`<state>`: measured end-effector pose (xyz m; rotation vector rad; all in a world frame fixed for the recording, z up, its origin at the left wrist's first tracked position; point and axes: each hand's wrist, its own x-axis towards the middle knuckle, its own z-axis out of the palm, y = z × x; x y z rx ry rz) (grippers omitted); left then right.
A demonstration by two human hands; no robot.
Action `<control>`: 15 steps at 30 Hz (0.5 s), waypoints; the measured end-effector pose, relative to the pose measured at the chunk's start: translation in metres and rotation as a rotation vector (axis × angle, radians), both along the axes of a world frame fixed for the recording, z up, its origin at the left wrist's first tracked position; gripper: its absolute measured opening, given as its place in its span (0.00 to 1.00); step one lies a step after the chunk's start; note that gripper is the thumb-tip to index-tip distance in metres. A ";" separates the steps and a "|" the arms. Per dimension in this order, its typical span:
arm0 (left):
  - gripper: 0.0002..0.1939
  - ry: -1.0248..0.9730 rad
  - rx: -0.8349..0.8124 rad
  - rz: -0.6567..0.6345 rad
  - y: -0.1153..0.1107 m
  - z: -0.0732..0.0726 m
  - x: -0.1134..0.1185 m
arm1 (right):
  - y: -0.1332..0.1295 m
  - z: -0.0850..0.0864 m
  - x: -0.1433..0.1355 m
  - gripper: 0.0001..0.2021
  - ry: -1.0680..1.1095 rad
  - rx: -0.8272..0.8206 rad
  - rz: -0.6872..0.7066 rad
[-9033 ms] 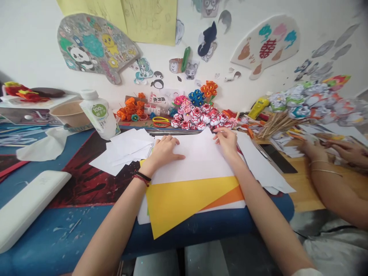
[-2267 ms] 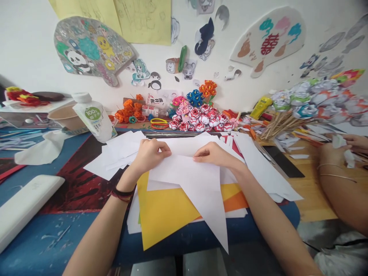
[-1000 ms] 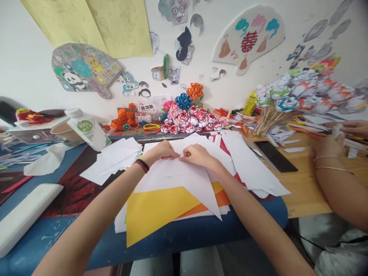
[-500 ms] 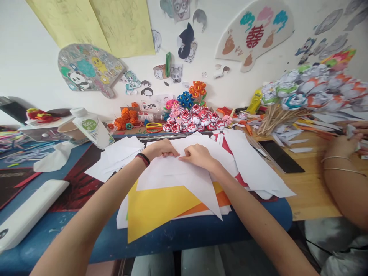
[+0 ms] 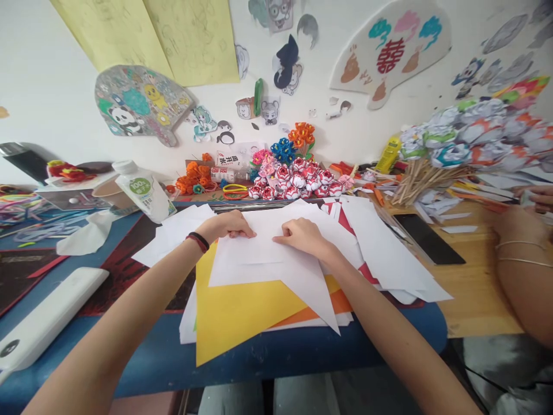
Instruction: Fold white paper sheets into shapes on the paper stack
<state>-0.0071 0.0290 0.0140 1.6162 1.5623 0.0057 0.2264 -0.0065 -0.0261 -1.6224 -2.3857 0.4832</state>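
Note:
White paper [image 5: 246, 265] lies over a yellow sheet [image 5: 233, 323], with an orange sheet [image 5: 341, 302] partly showing beneath. My left hand [image 5: 231, 225] rests on the upper left part of the white paper, fingers curled together. On the upper right part sits my right hand [image 5: 300, 235], its thumb and fingers closed in a pinch. The two hands are a short way apart. Whether either one grips the paper edge is too small to tell. More white sheets lie left [image 5: 173, 230] and right [image 5: 384, 248] of the hands.
Behind the papers stand red-and-white paper flowers [image 5: 298, 178] and a white bottle [image 5: 144, 190]. A white device [image 5: 52, 317] lies at the left. To the right are a black phone [image 5: 430, 237], a bundle of sticks [image 5: 419, 181] and another person's arm [image 5: 521, 259].
My left hand has moved left, away from my right hand, so the gap between them is wider. The whole view has shifted slightly.

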 end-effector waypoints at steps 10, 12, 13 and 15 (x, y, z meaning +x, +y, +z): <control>0.20 0.006 -0.003 0.034 -0.009 0.007 -0.038 | -0.002 0.001 0.000 0.20 -0.001 -0.007 -0.010; 0.20 0.016 -0.005 0.043 -0.008 0.006 -0.042 | -0.002 0.001 -0.001 0.20 0.001 -0.008 -0.014; 0.19 0.019 -0.006 0.047 -0.008 0.005 -0.043 | -0.002 0.001 -0.001 0.20 0.003 -0.006 -0.015; 0.17 0.019 -0.005 0.051 -0.007 0.004 -0.045 | -0.002 0.001 -0.001 0.20 0.007 -0.002 -0.014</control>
